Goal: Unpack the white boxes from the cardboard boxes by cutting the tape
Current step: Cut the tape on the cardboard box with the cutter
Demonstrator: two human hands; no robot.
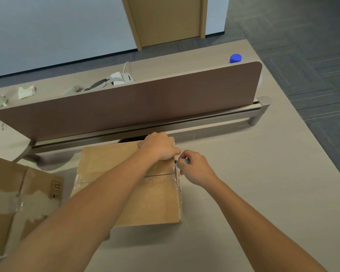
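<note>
Both bare forearms are stretched forward from the lower edge of the view, the left from the lower left and the right from the lower right. The left hand (159, 146) is laid palm down on the far right corner of the cardboard box (145, 197), with its fingers curled over the far edge and its thumb pointed to the right. The right hand (194, 168) is held just beside it at the box's right edge, back upward. A small blue tool (182, 163) is pinched between its thumb and curled fingers. The left thumb tip is brought close to the right hand's fingers.
</note>
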